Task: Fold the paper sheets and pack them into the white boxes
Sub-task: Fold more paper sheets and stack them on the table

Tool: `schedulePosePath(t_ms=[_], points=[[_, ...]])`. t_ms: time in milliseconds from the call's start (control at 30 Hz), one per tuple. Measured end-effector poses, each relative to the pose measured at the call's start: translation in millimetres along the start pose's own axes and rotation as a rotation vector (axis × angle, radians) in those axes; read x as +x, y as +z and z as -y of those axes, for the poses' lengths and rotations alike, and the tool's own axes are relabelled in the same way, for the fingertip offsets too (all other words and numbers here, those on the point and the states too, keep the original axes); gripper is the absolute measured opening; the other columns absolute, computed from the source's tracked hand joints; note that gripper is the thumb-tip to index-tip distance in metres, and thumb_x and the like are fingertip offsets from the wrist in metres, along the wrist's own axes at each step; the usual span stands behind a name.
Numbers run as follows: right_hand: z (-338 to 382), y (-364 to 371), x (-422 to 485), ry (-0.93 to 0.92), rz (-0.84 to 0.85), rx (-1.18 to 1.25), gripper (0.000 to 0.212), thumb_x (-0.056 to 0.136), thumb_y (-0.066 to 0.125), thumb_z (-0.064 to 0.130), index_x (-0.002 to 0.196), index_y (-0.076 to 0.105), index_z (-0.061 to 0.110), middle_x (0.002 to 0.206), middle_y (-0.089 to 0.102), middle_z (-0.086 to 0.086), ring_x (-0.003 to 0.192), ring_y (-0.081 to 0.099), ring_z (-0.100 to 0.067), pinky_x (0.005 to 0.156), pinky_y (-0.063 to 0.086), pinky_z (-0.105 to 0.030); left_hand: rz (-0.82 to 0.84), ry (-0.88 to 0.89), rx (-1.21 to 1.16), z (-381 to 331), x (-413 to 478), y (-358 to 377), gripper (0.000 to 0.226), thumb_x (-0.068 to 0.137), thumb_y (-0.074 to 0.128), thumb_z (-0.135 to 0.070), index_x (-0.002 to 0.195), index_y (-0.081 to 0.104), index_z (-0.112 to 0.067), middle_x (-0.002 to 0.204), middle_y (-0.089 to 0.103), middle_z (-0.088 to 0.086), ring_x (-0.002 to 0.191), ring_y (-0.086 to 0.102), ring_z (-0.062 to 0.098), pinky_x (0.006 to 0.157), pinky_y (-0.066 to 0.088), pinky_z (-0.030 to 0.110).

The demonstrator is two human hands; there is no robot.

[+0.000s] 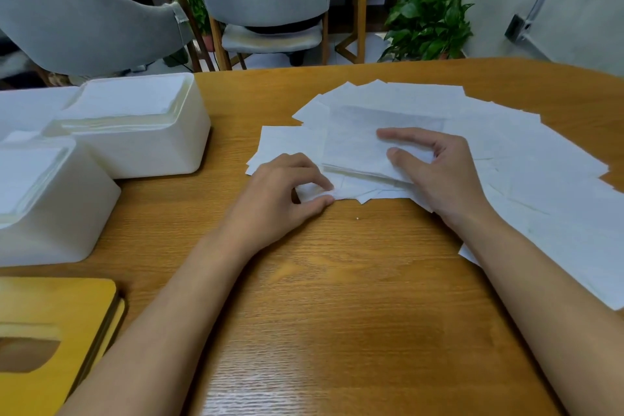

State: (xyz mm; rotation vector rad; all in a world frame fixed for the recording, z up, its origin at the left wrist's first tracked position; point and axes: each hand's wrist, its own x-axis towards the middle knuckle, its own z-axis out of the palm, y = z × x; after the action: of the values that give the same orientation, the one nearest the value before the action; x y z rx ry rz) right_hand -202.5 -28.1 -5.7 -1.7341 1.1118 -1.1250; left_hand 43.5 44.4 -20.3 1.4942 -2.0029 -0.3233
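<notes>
Left hand (287,191) pinches loose sheet (315,195); right hand (439,172) grips folded sheet (354,149).

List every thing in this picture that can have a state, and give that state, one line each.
Far white plastic box, open, filled with stacked paper.
Near white plastic box, open, paper inside.
Folded white paper stack, held by the right hand.
Loose white paper sheets, unfolded, spread flat.
Left hand, pinching a loose sheet's corner.
Yellow wooden slotted lid, lying off the boxes.
</notes>
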Motion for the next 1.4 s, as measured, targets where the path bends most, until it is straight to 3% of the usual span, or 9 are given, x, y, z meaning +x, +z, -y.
schedulePosePath(t_ms=[167,300,433,533,733,867,1133,1267,1400], points=[[-5,2,2,0.013,0.017,-0.017,0.031,0.097,0.068,0.009,0.115,0.080,0.031,0.120,0.075,0.021,0.124,0.060,0.006,0.110,0.043,-0.017,-0.078,0.097,0.100,-1,0,4,0.008,0.095,0.076,-0.023,0.102,0.079,-0.019,0.102,0.071,-0.010,0.096,0.066,0.013,0.080,0.055,0.040],[-4,2,2,0.019,0.022,-0.003,0.030,0.098,0.067,0.010,0.116,0.079,0.031,0.122,0.074,0.021,0.126,0.059,0.004,0.114,0.042,-0.024,-0.136,0.131,0.099,-11,0,1,0.005,0.091,0.076,-0.017,0.095,0.075,-0.015,0.093,0.071,-0.010,0.082,0.061,0.007,0.075,0.046,0.025],[-5,1,1,-0.013,0.006,-0.030,0.031,0.099,0.066,0.008,0.117,0.079,0.030,0.121,0.074,0.021,0.126,0.059,0.004,0.117,0.042,-0.028,-0.118,0.075,0.085,-14,-3,0,0.008,0.088,0.074,-0.018,0.095,0.072,-0.018,0.090,0.071,-0.014,0.075,0.057,0.002,0.070,0.042,0.018],[-5,1,2,-0.015,0.012,-0.037,0.032,0.099,0.066,0.008,0.117,0.079,0.030,0.122,0.074,0.021,0.126,0.060,0.005,0.116,0.043,-0.027,-0.059,0.045,0.024,-16,-5,-3,0.008,0.082,0.076,-0.020,0.090,0.073,-0.021,0.086,0.071,-0.017,0.077,0.058,-0.007,0.070,0.038,0.008],[-6,3,1,-0.010,0.012,-0.057,0.031,0.098,0.066,0.009,0.116,0.080,0.031,0.121,0.074,0.021,0.125,0.060,0.005,0.114,0.044,-0.025,0.029,0.025,-0.043,-18,-3,-3,0.006,0.091,0.073,-0.031,0.095,0.074,-0.027,0.100,0.071,-0.018,0.101,0.066,0.003,0.088,0.049,0.025],[-5,4,0,-0.012,0.001,-0.065,0.031,0.099,0.065,0.009,0.116,0.080,0.030,0.121,0.074,0.021,0.124,0.060,0.005,0.114,0.043,-0.024,0.024,-0.106,0.120,-8,-2,-2,0.036,0.090,0.066,-0.053,0.121,0.068,-0.036,0.126,0.059,-0.019,0.123,0.054,0.007,0.105,0.044,0.046],[-6,5,0,0.007,-0.008,-0.078,0.032,0.099,0.064,0.009,0.116,0.080,0.031,0.121,0.074,0.022,0.125,0.059,0.007,0.112,0.042,-0.019,0.009,-0.260,0.296,-7,-2,-11,0.066,0.076,0.066,-0.083,0.126,0.063,-0.040,0.125,0.056,-0.016,0.118,0.053,0.009,0.097,0.039,0.041],[-5,6,0,0.012,-0.009,-0.085,0.032,0.099,0.063,0.009,0.115,0.080,0.031,0.119,0.074,0.023,0.124,0.059,0.008,0.110,0.041,-0.014,0.014,-0.333,0.335,-6,-3,-12,0.086,0.066,0.059,-0.094,0.133,0.059,-0.040,0.134,0.050,-0.014,0.125,0.044,0.011,0.100,0.034,0.040],[-5,6,0,0.023,-0.008,-0.084,0.032,0.099,0.063,0.009,0.115,0.080,0.031,0.119,0.074,0.024,0.123,0.058,0.009,0.107,0.040,-0.010,0.012,-0.335,0.338,-7,-2,-14,0.086,0.062,0.058,-0.097,0.124,0.060,-0.038,0.116,0.053,-0.018,0.116,0.046,0.011,0.092,0.031,0.040]])
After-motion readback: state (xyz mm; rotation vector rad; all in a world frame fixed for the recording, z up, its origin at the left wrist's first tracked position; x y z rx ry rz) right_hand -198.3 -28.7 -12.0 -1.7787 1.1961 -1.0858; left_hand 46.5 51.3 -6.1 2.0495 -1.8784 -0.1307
